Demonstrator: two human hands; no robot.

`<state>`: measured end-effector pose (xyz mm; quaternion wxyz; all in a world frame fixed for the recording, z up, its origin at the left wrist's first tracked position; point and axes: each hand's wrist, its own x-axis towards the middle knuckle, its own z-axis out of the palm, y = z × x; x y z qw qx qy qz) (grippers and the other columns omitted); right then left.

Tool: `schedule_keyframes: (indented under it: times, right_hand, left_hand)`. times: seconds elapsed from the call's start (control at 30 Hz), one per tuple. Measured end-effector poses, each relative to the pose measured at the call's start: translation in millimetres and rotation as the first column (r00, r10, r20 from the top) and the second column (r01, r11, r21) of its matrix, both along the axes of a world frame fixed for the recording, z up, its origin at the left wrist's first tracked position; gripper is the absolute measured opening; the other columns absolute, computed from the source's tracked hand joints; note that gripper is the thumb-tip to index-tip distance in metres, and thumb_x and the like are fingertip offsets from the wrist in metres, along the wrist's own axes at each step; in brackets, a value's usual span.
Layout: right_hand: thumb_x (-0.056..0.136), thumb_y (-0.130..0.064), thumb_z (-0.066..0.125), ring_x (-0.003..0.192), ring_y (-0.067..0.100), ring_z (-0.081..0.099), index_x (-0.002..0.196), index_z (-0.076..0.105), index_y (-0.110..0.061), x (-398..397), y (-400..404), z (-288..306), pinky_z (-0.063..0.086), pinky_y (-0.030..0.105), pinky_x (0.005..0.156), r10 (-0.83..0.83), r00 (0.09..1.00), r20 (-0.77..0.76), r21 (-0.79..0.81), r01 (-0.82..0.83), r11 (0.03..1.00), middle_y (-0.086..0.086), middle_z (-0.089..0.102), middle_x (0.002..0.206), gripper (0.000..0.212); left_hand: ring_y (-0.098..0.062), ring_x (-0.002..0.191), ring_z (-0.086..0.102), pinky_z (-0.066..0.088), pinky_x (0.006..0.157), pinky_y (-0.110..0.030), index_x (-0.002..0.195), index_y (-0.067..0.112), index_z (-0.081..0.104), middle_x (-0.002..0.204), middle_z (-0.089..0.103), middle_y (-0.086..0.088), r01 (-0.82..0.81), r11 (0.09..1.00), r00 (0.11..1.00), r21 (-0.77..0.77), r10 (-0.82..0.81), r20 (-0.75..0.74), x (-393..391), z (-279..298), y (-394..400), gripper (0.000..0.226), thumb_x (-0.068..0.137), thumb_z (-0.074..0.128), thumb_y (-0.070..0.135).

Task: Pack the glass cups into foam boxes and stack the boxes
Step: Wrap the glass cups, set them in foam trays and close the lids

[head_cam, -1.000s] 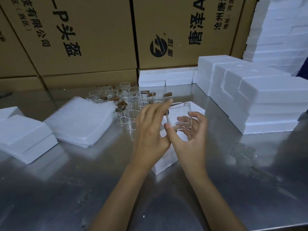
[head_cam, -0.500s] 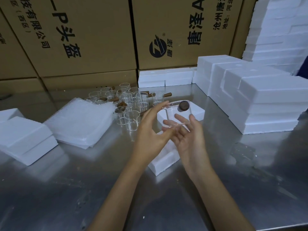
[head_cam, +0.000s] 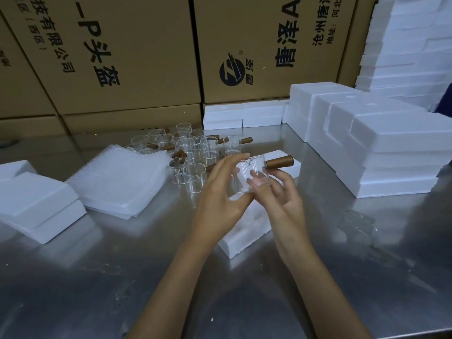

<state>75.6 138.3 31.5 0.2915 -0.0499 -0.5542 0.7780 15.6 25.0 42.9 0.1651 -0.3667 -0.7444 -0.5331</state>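
A clear glass cup (head_cam: 252, 171) with a brown wooden handle pointing right is held in the air above an open foam box (head_cam: 247, 231) on the steel table. My left hand (head_cam: 220, 199) cups its left side, fingers on the rim and thumb at the base. From below, my right hand (head_cam: 281, 194) pinches the cup's base with thumb and fingers. Several more glass cups (head_cam: 193, 152) with wooden handles stand behind, near the cartons. A foam lid (head_cam: 286, 165) lies just behind the held cup.
A pile of bubble-wrap bags (head_cam: 119, 182) lies left of the cups. Foam boxes (head_cam: 34, 206) sit at the far left, and stacked foam boxes (head_cam: 381, 148) fill the right side. Large cardboard cartons (head_cam: 137, 57) form the back wall. The steel table (head_cam: 97, 277) spreads in front.
The cup has been turned between both hands: its wooden handle, first hidden, then end-on, now points to the right. Both hands kept hold above the foam box.
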Motion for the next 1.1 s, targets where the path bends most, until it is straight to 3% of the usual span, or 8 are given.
schedule_keyframes:
  times: [0.13,0.23,0.43,0.57,0.73,0.87,1.0,1.1]
  right_hand:
    - [0.078,-0.054,0.071,0.08,0.009,0.066,0.112,0.063,-0.026,-2,13,4,0.052,0.017,0.068,-0.186,0.982,-0.012,0.017,0.187,0.982,-0.008,0.073,0.094,0.045]
    - [0.089,-0.041,0.069,0.056,0.013,0.05,0.089,0.067,-0.029,-4,26,1,0.044,0.023,0.052,-0.187,0.982,-0.008,-0.009,0.187,0.982,-0.001,0.067,0.073,0.012]
    - [0.09,-0.023,0.063,0.063,0.016,0.055,0.088,0.065,-0.023,-5,36,-5,0.046,0.024,0.057,-0.101,0.987,-0.123,-0.023,0.099,0.995,-0.001,0.064,0.072,0.003]
    - [0.089,-0.019,0.061,0.067,0.017,0.058,0.096,0.063,-0.017,-4,32,-5,0.048,0.024,0.06,-0.044,0.987,-0.153,0.01,0.046,0.999,-0.002,0.065,0.075,0.008]
    - [0.088,-0.016,0.06,0.071,0.017,0.059,0.099,0.062,-0.012,-1,30,-4,0.05,0.025,0.064,0.005,0.989,-0.146,0.051,0.003,0.999,0.001,0.065,0.077,0.012]
    - [0.094,-0.014,0.064,0.075,0.01,0.063,0.101,0.068,-0.014,1,31,-4,0.051,0.02,0.067,-0.068,0.993,-0.101,0.201,0.087,0.976,-0.004,0.07,0.082,0.008]
    - [0.097,-0.012,0.063,0.075,0.004,0.061,0.093,0.067,-0.022,1,27,-5,0.048,0.016,0.071,-0.142,0.987,-0.07,0.421,0.158,0.893,-0.017,0.067,0.079,0.012]
    - [0.102,-0.019,0.053,0.062,0.009,0.05,0.087,0.063,-0.023,1,21,-9,0.042,0.018,0.061,-0.213,0.977,-0.019,0.518,0.192,0.833,-0.008,0.058,0.07,0.018]
  left_hand:
    - [-0.005,0.114,0.062,0.05,0.092,-0.018,0.128,0.034,0.057,0.141,0.05,0.016,0.031,0.999,0.999,-0.023,-0.031,-0.018,-5,-2,-3,0.055,0.083,0.082,0.017]
    - [0.0,0.131,0.049,0.046,0.104,-0.022,0.132,0.035,0.054,0.15,0.042,0.017,-0.011,0.986,0.991,-0.164,-0.011,-0.137,-3,-5,-1,0.055,0.086,0.078,0.015]
    - [0.006,0.133,0.044,0.04,0.11,-0.023,0.148,0.05,0.031,0.145,0.045,0.031,0.08,0.991,0.978,-0.103,-0.058,0.2,4,-4,6,0.096,0.074,0.088,0.032]
    - [-0.003,0.134,0.049,0.045,0.11,-0.04,0.144,0.036,0.047,0.142,0.054,0.021,-0.019,0.999,0.978,-0.05,0.029,0.204,1,0,2,0.078,0.079,0.086,0.025]
    - [0.0,0.134,0.049,0.045,0.11,-0.039,0.141,0.032,0.052,0.142,0.055,0.022,-0.029,0.999,0.989,-0.015,0.03,0.146,1,2,-1,0.07,0.081,0.084,0.016]
    - [-0.002,0.13,0.053,0.045,0.111,-0.04,0.139,0.033,0.056,0.137,0.06,0.016,0.049,0.996,0.95,0.068,-0.068,0.306,-1,6,-2,0.07,0.078,0.086,0.014]
    - [-0.008,0.118,0.061,0.048,0.107,-0.046,0.131,0.037,0.061,0.124,0.064,0.009,0.018,0.982,0.932,0.19,-0.085,0.351,1,11,0,0.059,0.077,0.086,0.028]
    - [-0.016,0.112,0.062,0.05,0.102,-0.043,0.135,0.037,0.057,0.119,0.061,0.003,0.004,0.985,0.938,0.175,-0.065,0.342,5,10,3,0.066,0.076,0.084,0.046]
